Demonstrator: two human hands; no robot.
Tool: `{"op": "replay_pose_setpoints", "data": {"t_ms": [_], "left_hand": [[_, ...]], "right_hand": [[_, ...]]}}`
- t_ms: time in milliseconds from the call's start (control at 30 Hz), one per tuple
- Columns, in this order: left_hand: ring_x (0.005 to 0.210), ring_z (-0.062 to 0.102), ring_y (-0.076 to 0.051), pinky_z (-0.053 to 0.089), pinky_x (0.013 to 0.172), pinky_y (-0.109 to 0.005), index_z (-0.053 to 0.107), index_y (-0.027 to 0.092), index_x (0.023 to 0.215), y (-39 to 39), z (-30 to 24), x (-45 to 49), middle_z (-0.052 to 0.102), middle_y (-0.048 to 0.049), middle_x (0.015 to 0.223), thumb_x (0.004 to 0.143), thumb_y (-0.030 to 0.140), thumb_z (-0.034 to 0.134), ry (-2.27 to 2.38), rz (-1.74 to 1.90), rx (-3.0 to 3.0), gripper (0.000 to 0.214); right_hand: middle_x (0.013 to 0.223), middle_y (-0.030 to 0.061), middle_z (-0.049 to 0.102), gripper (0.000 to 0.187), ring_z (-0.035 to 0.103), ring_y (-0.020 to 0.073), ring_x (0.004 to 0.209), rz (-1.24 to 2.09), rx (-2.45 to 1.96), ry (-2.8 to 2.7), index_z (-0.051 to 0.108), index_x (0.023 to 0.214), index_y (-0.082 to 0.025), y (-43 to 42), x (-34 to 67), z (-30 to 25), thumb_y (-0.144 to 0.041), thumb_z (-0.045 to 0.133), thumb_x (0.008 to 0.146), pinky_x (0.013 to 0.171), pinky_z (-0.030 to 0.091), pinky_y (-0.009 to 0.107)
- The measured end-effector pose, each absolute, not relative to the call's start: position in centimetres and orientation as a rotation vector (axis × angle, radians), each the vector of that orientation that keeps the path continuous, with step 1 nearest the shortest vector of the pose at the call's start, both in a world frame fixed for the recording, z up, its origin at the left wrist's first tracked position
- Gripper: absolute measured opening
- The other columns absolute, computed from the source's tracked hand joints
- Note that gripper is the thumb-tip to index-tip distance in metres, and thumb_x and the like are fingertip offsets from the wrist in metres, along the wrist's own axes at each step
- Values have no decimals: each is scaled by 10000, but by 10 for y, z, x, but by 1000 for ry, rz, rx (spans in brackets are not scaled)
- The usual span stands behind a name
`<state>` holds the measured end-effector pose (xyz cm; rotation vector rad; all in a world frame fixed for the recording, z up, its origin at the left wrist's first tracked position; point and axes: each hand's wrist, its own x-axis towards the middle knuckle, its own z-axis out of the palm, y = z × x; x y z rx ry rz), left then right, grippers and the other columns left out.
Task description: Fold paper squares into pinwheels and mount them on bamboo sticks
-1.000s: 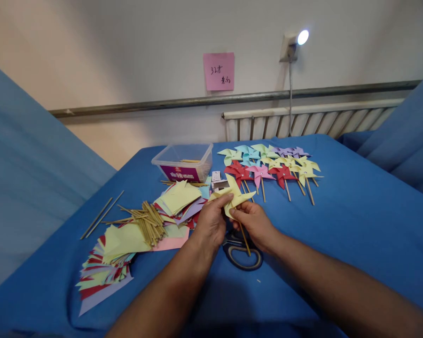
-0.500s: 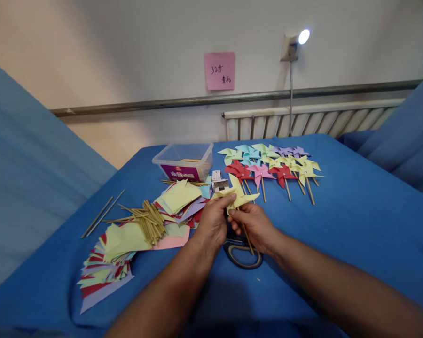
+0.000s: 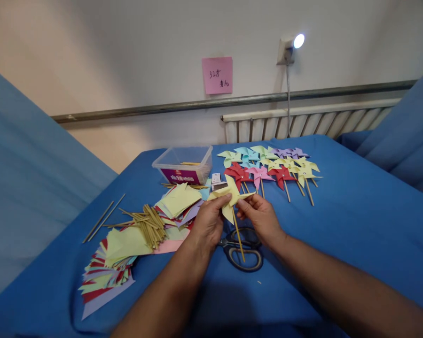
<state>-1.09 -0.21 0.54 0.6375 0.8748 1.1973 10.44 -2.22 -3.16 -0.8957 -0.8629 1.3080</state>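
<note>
Both my hands hold a yellow paper pinwheel above the blue-covered table. My left hand pinches its left blade between thumb and fingers. My right hand pinches the right side near the hub. The pinwheel's wooden stick hangs down between the hands, over black-handled scissors that lie on the cloth.
Rows of finished coloured pinwheels lie behind my hands. On the left are cut paper squares, a bundle of wooden sticks, fanned paper and two loose sticks. A clear plastic box stands behind. A radiator and pink note are on the wall.
My right hand moved from gripping the stick up to the pinwheel's hub and right blade, so the stick now hangs free. The view shifted slightly.
</note>
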Motion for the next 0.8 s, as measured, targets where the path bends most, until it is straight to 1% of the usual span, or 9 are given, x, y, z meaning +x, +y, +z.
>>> {"op": "replay_pose_setpoints", "data": {"t_ms": [167, 300, 500, 633, 733, 800], "left_hand": [[601, 630, -143, 509, 656, -262, 685, 96, 880, -4, 7, -10, 707, -60, 750, 632, 136, 762, 882, 1162, 625, 262], [588, 617, -133, 504, 629, -246, 690, 91, 836, -6, 11, -10, 699, -51, 727, 647, 114, 748, 881, 1170, 651, 199], [594, 625, -145, 508, 584, -250, 683, 101, 889, -6, 11, -10, 705, -64, 766, 663, 119, 744, 905, 1125, 632, 235], [580, 619, -137, 513, 566, -247, 687, 97, 875, -5, 10, -11, 703, -54, 759, 647, 115, 758, 948, 1127, 629, 239], [568, 615, -132, 509, 552, -240, 691, 88, 868, -5, 11, -12, 702, -51, 743, 648, 111, 753, 940, 1137, 633, 230], [559, 613, -130, 510, 551, -237, 687, 90, 883, -5, 12, -12, 699, -44, 725, 649, 102, 745, 937, 1151, 620, 241]], "right_hand": [[676, -31, 627, 309, 549, 98, 537, 1339, -834, -768, 659, 862, -196, -19, 112, -30, -441, 761, 704, 536, 424, 243], [633, -41, 594, 283, 519, 87, 520, 1307, -836, -761, 657, 800, -189, -19, 115, -28, -433, 765, 705, 525, 396, 232], [621, -38, 586, 294, 499, 82, 516, 1320, -832, -735, 636, 742, -190, -16, 119, -31, -465, 741, 726, 523, 381, 224], [615, -37, 568, 312, 482, 81, 516, 1313, -838, -709, 616, 710, -192, -15, 121, -31, -474, 751, 710, 509, 378, 222], [615, -35, 565, 306, 478, 82, 516, 1330, -824, -687, 620, 725, -195, -14, 123, -30, -462, 767, 696, 500, 383, 221], [635, -24, 582, 307, 493, 84, 519, 1356, -794, -639, 629, 752, -195, -13, 124, -29, -474, 752, 713, 495, 391, 219]]}}
